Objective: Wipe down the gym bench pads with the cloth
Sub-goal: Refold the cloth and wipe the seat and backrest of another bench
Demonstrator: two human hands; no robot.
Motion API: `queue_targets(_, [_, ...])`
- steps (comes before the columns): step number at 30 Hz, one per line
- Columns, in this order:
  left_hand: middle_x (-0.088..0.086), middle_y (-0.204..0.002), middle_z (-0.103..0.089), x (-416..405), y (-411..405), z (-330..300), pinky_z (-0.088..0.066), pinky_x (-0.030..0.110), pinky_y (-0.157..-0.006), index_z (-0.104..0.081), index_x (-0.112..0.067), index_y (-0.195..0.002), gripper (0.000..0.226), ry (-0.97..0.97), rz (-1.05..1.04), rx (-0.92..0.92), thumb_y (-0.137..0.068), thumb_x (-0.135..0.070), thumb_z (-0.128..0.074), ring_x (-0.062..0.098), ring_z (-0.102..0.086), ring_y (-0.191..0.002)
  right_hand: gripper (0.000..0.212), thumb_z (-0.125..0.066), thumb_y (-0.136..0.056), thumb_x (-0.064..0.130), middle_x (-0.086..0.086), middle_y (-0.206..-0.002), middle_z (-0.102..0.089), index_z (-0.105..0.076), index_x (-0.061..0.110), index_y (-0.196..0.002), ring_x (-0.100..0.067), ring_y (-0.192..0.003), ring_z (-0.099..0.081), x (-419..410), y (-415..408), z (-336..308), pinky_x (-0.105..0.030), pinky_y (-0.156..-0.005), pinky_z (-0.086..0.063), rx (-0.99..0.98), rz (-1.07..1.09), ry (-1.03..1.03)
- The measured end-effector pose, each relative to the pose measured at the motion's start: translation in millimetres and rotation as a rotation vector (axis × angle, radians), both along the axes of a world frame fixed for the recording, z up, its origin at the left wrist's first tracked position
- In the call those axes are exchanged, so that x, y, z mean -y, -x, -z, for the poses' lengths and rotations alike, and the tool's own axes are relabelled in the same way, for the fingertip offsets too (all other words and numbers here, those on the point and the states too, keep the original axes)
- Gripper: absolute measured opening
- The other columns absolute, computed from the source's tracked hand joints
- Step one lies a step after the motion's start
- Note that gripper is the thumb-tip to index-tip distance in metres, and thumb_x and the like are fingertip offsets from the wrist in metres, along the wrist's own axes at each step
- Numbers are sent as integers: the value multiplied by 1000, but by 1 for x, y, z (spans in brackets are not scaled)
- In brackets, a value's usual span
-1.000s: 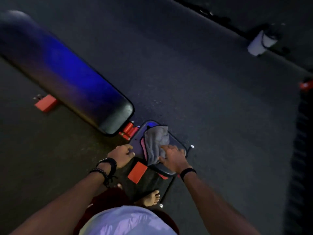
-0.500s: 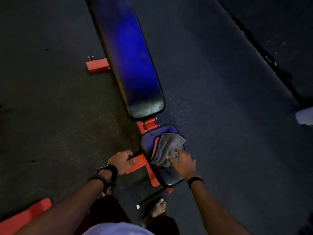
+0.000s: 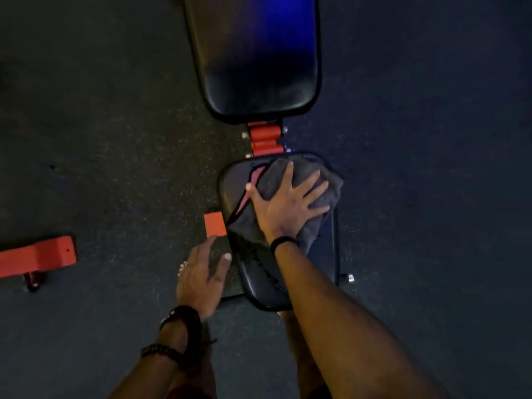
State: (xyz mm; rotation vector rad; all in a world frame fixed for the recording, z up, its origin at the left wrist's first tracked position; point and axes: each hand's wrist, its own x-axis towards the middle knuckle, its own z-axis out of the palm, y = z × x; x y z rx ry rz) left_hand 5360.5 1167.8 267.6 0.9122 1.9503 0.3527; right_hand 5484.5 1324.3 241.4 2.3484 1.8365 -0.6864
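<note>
A grey cloth (image 3: 311,174) with a pink edge lies on the far half of the small black seat pad (image 3: 259,272). My right hand (image 3: 288,205) presses flat on the cloth with its fingers spread. My left hand (image 3: 201,275) hovers beside the pad's left edge, fingers straight, holding nothing, its thumb close to the pad's rim. Beyond the seat, the long black back pad (image 3: 259,67) stretches away, glowing blue at its far end. A red hinge (image 3: 264,139) joins the two pads.
Dark speckled rubber floor (image 3: 115,139) surrounds the bench. A red frame foot (image 3: 214,224) sticks out left of the seat. Another red base bar (image 3: 37,256) lies on the floor at far left. A metal bolt (image 3: 350,277) shows at the seat's right.
The view swung so the bench now runs straight ahead and looks closer. My right hand went from fingertips at the cloth's edge to a flat spread palm on it. My left hand uncurled.
</note>
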Motion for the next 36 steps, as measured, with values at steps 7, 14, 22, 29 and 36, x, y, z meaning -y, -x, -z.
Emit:
queue_targets(7, [-10, -148, -37, -27, -20, 47, -32, 29, -106, -38, -29, -147, 53, -188, -474, 25, -100, -53, -36, 6, -37, -131, 64, -56, -81, 59, -10, -155, -27, -45, 32, -138, -35, -145, -19, 18, -8, 28, -64, -110, -24, -149, -800, -203])
queue_targets(14, [-1, -152, -39, -90, -27, 63, -38, 25, -105, -34, -23, -149, 54, -281, -515, 63, -100, -44, -43, 14, -42, -134, 70, -53, -78, 56, -13, -156, -27, -41, 36, -143, -39, -144, -23, 25, -123, 25, -58, -111, -31, -167, -408, -209])
queue_targets(22, [6, -158, -30, -105, -61, 76, -33, 31, -100, -21, -15, -153, 57, -271, -440, -214, -104, -34, -40, 22, -37, -136, 59, -55, -81, 50, -8, -154, -31, -50, 32, -137, -32, -145, -24, 22, -82, 37, -56, -106, -27, -78, -614, -244])
queue_targets(29, [6, -158, -31, -110, -61, 77, -37, 37, -101, -21, -15, -153, 60, -270, -404, -280, -101, -41, -36, 25, -41, -136, 76, -64, -78, 66, -13, -160, -17, -42, 37, -144, -39, -147, -13, 19, -129, 35, -51, -114, -24, -228, -419, -197])
queue_targets(36, [6, -157, -33, -104, -64, 81, -39, 40, -101, -22, -15, -153, 59, -263, -411, -309, -101, -41, -36, 28, -43, -135, 61, -59, -82, 53, -9, -145, -41, -52, 26, -136, -29, -130, -44, -46, -115, 53, -49, -101, -44, -284, -192, -269])
